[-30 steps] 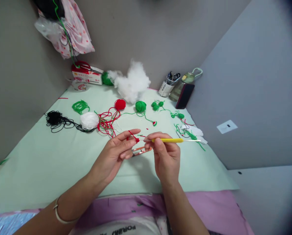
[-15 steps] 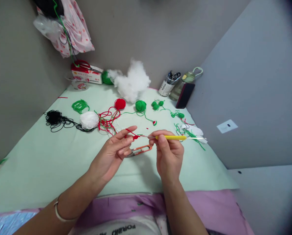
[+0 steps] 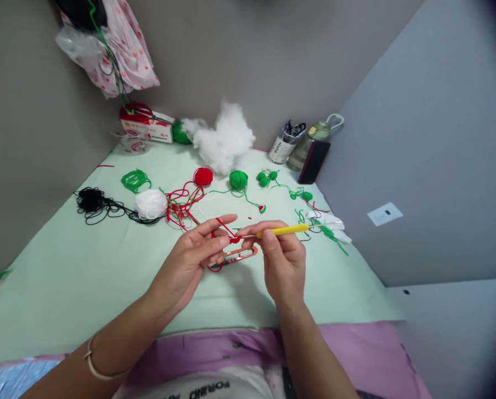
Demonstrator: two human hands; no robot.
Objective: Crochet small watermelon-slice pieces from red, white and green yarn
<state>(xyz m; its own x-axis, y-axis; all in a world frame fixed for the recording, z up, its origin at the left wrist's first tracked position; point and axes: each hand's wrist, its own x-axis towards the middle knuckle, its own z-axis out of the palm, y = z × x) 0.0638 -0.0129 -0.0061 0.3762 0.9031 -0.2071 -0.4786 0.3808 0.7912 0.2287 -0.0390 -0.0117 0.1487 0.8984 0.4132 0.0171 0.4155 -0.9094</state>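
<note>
My left hand point(image 3: 193, 246) pinches a small piece of red crochet work point(image 3: 235, 240), with red yarn looped over its raised index finger. In my right hand point(image 3: 284, 257) is a crochet hook point(image 3: 287, 230) with a yellow handle, gripped between thumb and fingers. The hook's thin metal tip reaches left to the red piece; whether it passes through a stitch is too small to tell. Thread snips point(image 3: 241, 254) with an orange handle lie on the table below and between my hands, partly hidden by the left fingers. A loop of red yarn hangs beneath my left hand.
Around the table lie a red yarn ball point(image 3: 203, 177), a green yarn ball point(image 3: 238, 180), a white yarn ball point(image 3: 151, 204) and tangled black yarn point(image 3: 91, 199). White stuffing point(image 3: 225, 138), a pen cup point(image 3: 281, 148), a bottle point(image 3: 301, 152) and a phone point(image 3: 314, 162) stand behind.
My right hand has shifted slightly left, and the crochet hook now tilts with its back end higher. The red piece sits a little lower, and a red loop shows below my left hand.
</note>
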